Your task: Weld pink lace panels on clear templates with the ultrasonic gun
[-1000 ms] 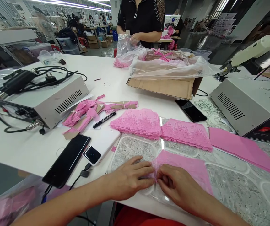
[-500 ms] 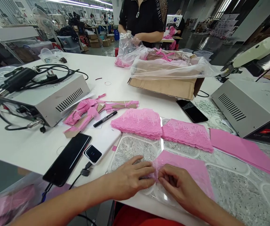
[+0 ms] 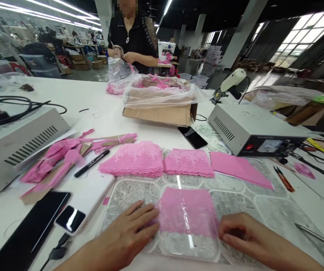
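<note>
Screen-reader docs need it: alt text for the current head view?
A person's left hand, flat, and right hand, curled, flank a pink cloth on a grey patterned mat; pink lace stacks lie beyond, a cardboard box farther back.

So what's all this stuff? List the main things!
fabric piece: one, pink, front centre
lace stacks: two, pink, beyond it
plain stack: one, pink, right of lace
strap bundles: several, pink, left
marker: one, black, beside straps
carton: one, brown, far side
phones: two, black, lower left, near carton
vented boxes: two, grey, left and right
table: one, white, beneath
co-worker: one, black top, behind carton
left hand: one, bare, piece's left
right hand: one, bare, piece's right
</note>
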The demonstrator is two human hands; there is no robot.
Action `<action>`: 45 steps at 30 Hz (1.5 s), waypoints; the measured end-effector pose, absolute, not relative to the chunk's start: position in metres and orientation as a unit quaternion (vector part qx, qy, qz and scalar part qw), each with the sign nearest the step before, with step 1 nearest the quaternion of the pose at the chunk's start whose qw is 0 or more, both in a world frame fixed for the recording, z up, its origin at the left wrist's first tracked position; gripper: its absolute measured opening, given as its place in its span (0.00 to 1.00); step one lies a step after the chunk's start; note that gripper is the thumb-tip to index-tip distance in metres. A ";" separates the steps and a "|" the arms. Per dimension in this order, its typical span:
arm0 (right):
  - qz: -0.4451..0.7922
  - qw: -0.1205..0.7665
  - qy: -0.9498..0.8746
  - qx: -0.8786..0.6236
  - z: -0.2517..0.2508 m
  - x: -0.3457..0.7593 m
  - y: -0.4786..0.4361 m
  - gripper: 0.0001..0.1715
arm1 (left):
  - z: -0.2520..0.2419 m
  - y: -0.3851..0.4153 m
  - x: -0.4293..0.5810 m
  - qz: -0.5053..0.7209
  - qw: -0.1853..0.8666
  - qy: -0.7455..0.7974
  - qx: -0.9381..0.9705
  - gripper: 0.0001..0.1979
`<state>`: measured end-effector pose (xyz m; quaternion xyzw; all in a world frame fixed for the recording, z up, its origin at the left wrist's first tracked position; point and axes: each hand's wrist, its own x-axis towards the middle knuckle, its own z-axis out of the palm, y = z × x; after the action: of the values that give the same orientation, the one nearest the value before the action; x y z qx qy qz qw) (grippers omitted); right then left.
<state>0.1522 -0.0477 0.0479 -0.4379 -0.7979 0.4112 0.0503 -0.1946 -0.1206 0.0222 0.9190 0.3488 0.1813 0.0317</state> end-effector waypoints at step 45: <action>0.273 0.218 -0.846 -0.404 0.012 0.038 0.064 0.11 | 0.038 0.041 -0.150 0.083 0.091 0.494 0.861 0.07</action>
<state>0.0382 0.0637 0.0123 -0.4036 -0.8456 0.2729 0.2182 -0.1503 0.0406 0.0380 0.8606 0.4943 0.0830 0.0906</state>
